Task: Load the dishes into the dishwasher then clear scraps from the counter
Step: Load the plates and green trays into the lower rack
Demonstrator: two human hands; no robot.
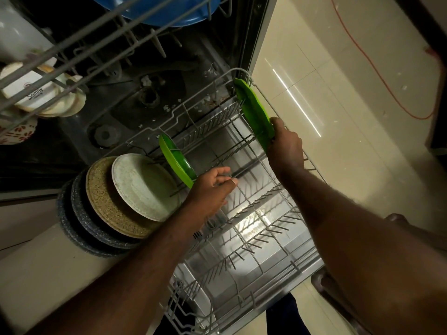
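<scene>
In rack (pixel 174 115), right fingers (pixel 278 124) grip green plate (pixel 255 112)

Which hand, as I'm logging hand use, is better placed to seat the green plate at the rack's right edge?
Right, likely: the right hand grips that green plate; the left hand is over by the other green plate.

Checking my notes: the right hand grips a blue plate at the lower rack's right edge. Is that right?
Not quite. In the head view, the right hand grips a green plate, not a blue one, at the lower rack's right edge.
</scene>
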